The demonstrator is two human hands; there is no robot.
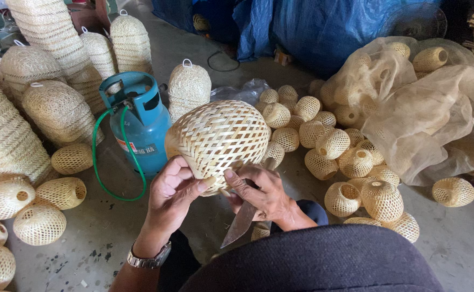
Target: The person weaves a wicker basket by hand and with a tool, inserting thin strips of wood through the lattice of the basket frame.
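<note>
**Woven shade in hand, knife under it**

Surroundings first: blue gas cylinder (139,121) w/ green hose (100,162) stands on the concrete floor (112,232) just left of my work, nearly touching the shade from this angle. Behind it, tall stacked woven shades (47,32) w/ wire loops on top. Small woven balls (39,223) lie at my left, well apart from my hands. To the right, a bigger pile of small woven balls (323,143), some spilling out of a translucent plastic sheet (415,113). Blue tarp (313,27) at the back. Nothing sits between me and the shade; the shade itself hides part of the pile behind it.

The piece: big round bamboo shade (221,135), pale straw colour, open diagonal lattice weave, tighter band near the rim. Held up off the floor, in front of my knees, rim tilted toward me.

My left hand (175,189): fingers closed on the lower rim, thumb pressed on the edge. Metal watch (149,260) on that wrist.

My right hand (261,192): clamped on a knife (241,221), blade pointing down-left below the shade, thumb up against the rim. Can't tell if the blade touches the weave.
</note>
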